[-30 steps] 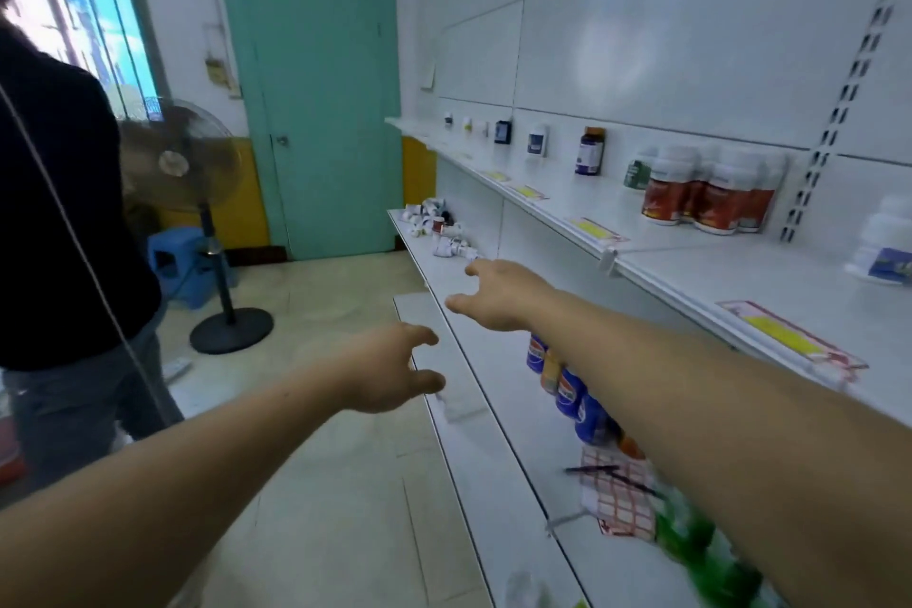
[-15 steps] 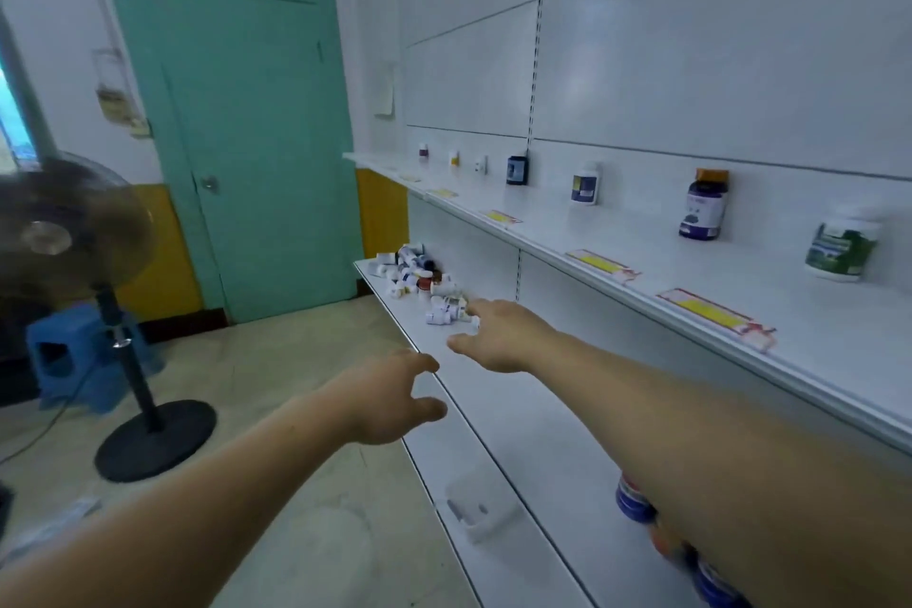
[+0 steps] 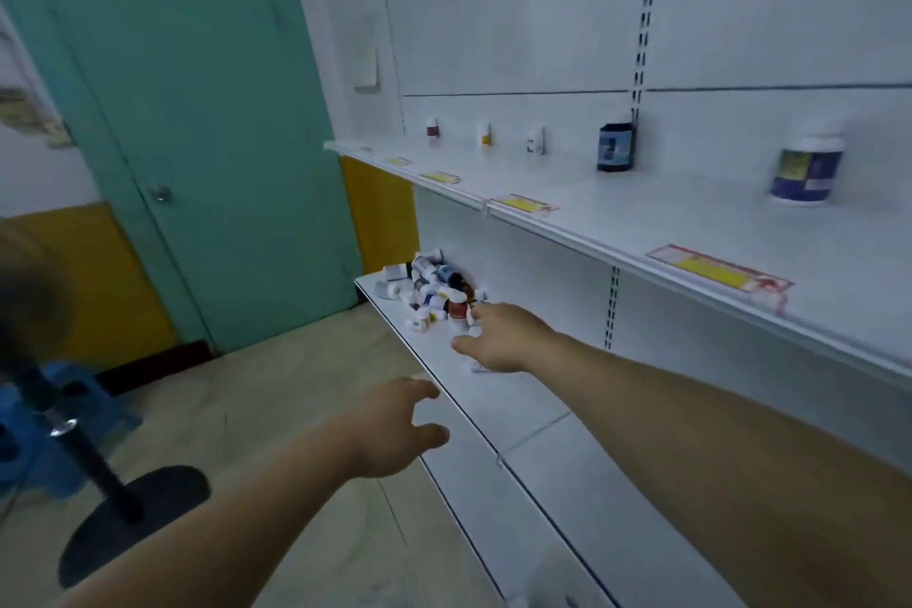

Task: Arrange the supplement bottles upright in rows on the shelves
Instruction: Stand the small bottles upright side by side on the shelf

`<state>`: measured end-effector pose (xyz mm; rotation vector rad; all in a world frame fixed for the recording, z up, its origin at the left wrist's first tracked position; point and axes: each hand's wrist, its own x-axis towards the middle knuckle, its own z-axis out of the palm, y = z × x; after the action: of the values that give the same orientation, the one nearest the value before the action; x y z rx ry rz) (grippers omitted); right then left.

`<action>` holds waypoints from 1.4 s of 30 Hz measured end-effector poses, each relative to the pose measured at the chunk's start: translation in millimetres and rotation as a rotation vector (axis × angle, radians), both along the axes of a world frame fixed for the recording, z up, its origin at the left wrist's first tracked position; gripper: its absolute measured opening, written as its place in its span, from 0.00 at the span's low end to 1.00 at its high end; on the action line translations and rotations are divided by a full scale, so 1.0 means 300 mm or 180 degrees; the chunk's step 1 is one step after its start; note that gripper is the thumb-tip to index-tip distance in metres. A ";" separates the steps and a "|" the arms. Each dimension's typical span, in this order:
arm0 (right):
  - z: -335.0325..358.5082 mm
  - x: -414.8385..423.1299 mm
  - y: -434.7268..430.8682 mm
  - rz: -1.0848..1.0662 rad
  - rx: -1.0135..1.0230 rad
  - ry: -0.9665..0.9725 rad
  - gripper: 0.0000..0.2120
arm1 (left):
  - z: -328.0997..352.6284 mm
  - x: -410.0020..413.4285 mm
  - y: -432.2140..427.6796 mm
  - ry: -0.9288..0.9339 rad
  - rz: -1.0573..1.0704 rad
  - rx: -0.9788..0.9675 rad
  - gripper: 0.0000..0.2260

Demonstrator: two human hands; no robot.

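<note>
White middle shelf [image 3: 518,410] lies under my right hand [image 3: 503,336], fingers spread wide and holding nothing. In the last second it has closed on the heap of toppled supplement bottles [image 3: 434,294], fingertips at the nearest caps. My left hand [image 3: 395,425] trails open off the shelf edge. Picking can start, I judge.

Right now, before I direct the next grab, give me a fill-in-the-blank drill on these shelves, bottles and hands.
The pile of bottles lies on the middle shelf, ____ the upper shelf.
The upper shelf carries ____ upright bottles.
The left hand is ____ from the pile than the right hand.
The left hand holds ____.
Missing words: below; five; farther; nothing.
</note>
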<state>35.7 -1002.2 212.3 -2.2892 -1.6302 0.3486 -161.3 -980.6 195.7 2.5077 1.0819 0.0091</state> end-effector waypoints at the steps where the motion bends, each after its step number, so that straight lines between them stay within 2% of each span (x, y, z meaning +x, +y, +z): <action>1: -0.003 0.002 0.082 -0.0009 -0.0028 0.0016 0.33 | -0.003 -0.006 0.085 -0.0008 0.0014 -0.0039 0.26; 8: -0.081 -0.003 0.602 -0.0119 -0.0211 0.0102 0.31 | -0.047 -0.030 0.681 0.0045 -0.0108 -0.0131 0.26; 14: -0.215 -0.054 1.017 -0.0653 -0.0217 0.0245 0.32 | -0.181 -0.078 1.181 0.0125 -0.0551 -0.0153 0.27; 18: -0.301 -0.086 1.208 -0.1037 -0.0300 0.0440 0.33 | -0.236 -0.099 1.462 0.0366 -0.0822 -0.0261 0.27; 22: -0.383 -0.058 1.335 -0.1384 -0.0286 0.0575 0.29 | -0.279 -0.027 1.707 0.0416 -0.1041 -0.0285 0.27; 25: -0.474 0.001 1.422 -0.1652 -0.0306 0.0590 0.27 | -0.350 0.072 1.855 0.0426 -0.1183 -0.0389 0.26; 34: -0.778 0.153 1.677 -0.2222 -0.0608 0.1149 0.30 | -0.570 0.380 2.204 0.0814 -0.1918 -0.0556 0.25; 39: -0.923 0.201 1.766 -0.2598 -0.0575 0.1202 0.25 | -0.671 0.622 2.291 0.0525 -0.2488 -0.0452 0.24; 42: -1.019 0.208 1.785 -0.2753 -0.0486 0.0896 0.20 | -0.769 0.776 2.301 0.0209 -0.2974 -0.0394 0.21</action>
<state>98.1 -466.6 -93.5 -2.6383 -0.4071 0.5427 71.6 -290.2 -34.8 2.6574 -0.1446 -0.3873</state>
